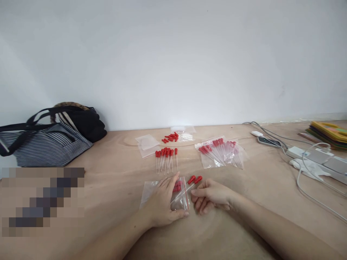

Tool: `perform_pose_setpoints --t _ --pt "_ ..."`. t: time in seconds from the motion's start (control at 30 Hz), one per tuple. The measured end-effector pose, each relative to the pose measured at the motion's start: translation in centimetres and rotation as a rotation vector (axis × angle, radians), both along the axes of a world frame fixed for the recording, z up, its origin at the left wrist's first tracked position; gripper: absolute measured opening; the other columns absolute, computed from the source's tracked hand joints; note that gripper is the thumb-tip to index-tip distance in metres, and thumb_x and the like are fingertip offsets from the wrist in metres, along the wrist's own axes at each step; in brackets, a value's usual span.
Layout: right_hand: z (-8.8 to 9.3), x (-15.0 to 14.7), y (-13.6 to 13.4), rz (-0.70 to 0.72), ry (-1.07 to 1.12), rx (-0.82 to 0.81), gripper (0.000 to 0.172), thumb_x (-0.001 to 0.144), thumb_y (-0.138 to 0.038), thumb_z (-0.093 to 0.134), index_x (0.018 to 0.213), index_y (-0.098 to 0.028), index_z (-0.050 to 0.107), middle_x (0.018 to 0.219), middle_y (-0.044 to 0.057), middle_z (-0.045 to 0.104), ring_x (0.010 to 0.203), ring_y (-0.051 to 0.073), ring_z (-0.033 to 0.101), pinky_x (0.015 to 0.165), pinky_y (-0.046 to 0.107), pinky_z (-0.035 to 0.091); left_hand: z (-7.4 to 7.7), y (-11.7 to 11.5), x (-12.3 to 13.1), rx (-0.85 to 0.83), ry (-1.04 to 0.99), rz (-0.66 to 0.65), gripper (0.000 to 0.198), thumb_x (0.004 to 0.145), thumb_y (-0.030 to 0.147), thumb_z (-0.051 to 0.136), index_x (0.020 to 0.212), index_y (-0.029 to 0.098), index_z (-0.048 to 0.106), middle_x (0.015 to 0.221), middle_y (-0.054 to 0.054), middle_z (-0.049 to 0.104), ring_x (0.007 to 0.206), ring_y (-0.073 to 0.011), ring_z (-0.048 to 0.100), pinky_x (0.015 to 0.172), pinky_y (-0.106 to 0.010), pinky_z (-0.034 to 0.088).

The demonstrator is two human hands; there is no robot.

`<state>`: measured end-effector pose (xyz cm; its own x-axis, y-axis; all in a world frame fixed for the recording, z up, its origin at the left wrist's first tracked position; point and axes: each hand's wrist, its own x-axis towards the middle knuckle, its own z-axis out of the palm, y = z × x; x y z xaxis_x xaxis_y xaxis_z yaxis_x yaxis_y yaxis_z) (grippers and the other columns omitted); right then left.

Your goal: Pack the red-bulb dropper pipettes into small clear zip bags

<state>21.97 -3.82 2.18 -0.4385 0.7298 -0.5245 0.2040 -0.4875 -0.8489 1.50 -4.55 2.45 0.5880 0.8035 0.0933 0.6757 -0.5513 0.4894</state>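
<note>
My left hand [162,202] rests on a small clear zip bag [148,193] lying on the wooden table, thumb and fingers pinching its open right end. Droppers with red bulbs [195,179] stick out of that bag mouth. My right hand [210,196] lies beside the bag mouth, fingers curled and touching the droppers' glass stems; I cannot make out whether it grips them. A loose row of droppers [166,159] lies just behind the bag.
Filled dropper bags [221,151] sit at back right, empty bags [147,142] and red bulbs [170,137] at back centre. A striped bag [43,142] stands left. A phone [269,141], cables, a power strip [320,159] and stacked coloured sheets [329,133] occupy the right.
</note>
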Motion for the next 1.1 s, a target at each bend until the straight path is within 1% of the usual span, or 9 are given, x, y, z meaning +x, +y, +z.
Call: perform_pose_setpoints --t 0.07,0.17,0.27,0.33,0.47,0.53,0.77,0.93,1.1 --pt "-0.3 0.9 0.6 0.067 -0.139 0.260 0.027 0.070 -0.040 0.061 0.058 -0.015 0.055 0.047 -0.002 0.055 0.039 0.007 0.046 0.038 0.017 0.036 0.1 0.0 0.0 -0.002 0.005 0.004 0.095 0.062 0.048 0.067 0.136 0.021 0.013 0.138 -0.013 0.029 0.124 -0.0324 0.029 0.098 -0.051 0.028" --pt "-0.4 2.7 1.7 0.032 -0.337 0.747 0.020 0.065 -0.034 0.066 0.068 -0.016 0.057 0.058 -0.003 0.054 0.050 0.008 0.046 0.046 0.019 0.035 0.2 0.0 0.1 -0.003 0.010 0.003 0.095 0.063 0.049 0.067 0.135 0.020 0.013 0.138 -0.014 0.028 0.124 -0.0321 0.029 0.098 -0.051 0.028" --pt "-0.2 4.1 2.5 0.023 -0.447 0.973 0.038 0.056 -0.033 0.072 0.088 -0.018 0.058 0.083 0.002 0.055 0.064 0.011 0.048 0.055 0.022 0.039 0.3 0.0 0.1 -0.006 0.015 0.001 0.095 0.063 0.051 0.066 0.135 0.020 0.012 0.137 -0.015 0.029 0.124 -0.0319 0.029 0.098 -0.051 0.028" --pt "0.0 4.5 2.8 0.080 -0.447 1.009 0.040 0.059 -0.031 0.070 0.095 -0.018 0.057 0.090 0.003 0.054 0.068 0.011 0.049 0.059 0.023 0.040 0.2 0.0 0.1 -0.004 0.011 0.002 0.096 0.063 0.051 0.066 0.135 0.021 0.012 0.137 -0.014 0.029 0.124 -0.0322 0.029 0.098 -0.051 0.028" --pt "-0.1 4.0 2.9 0.216 -0.364 0.974 0.008 0.073 -0.021 0.056 0.080 -0.018 0.058 0.078 0.001 0.058 0.068 0.012 0.052 0.063 0.024 0.041 0.1 0.2 0.1 -0.004 0.011 0.004 0.097 0.062 0.051 0.066 0.136 0.022 0.011 0.137 -0.014 0.029 0.123 -0.0324 0.030 0.097 -0.051 0.029" --pt "-0.2 3.5 2.7 0.210 -0.341 0.967 0.005 0.074 -0.021 0.055 0.077 -0.018 0.058 0.075 0.000 0.059 0.067 0.012 0.052 0.063 0.024 0.041 0.0 0.2 0.1 -0.002 0.018 0.001 0.098 0.061 0.050 0.067 0.136 0.020 0.011 0.137 -0.015 0.030 0.122 -0.0324 0.031 0.097 -0.051 0.029" --pt "-0.8 0.8 1.1 0.120 -0.304 1.031 0.017 0.066 -0.029 0.067 0.075 -0.018 0.057 0.073 0.000 0.056 0.067 0.012 0.051 0.059 0.023 0.041 0.2 0.0 0.2 0.013 0.009 0.002 0.096 0.063 0.049 0.067 0.136 0.022 0.010 0.136 -0.014 0.032 0.122 -0.0309 0.032 0.097 -0.050 0.029" --pt "-0.5 1.6 1.6 0.146 -0.399 1.108 0.043 0.063 -0.029 0.069 0.102 -0.019 0.055 0.094 0.006 0.054 0.083 0.018 0.051 0.073 0.030 0.041 0.1 0.1 0.2 0.006 0.012 -0.006 0.097 0.063 0.050 0.067 0.136 0.019 0.011 0.136 -0.015 0.031 0.121 -0.0319 0.032 0.097 -0.050 0.030" --pt "-0.3 2.7 2.5 0.194 -0.472 1.105 0.008 0.073 -0.022 0.059 0.080 -0.019 0.061 0.080 0.003 0.057 0.078 0.016 0.050 0.075 0.031 0.039 -0.3 0.3 0.0 0.027 0.004 -0.021 0.097 0.063 0.052 0.066 0.136 0.021 0.009 0.136 -0.013 0.031 0.122 -0.0321 0.032 0.097 -0.050 0.030"
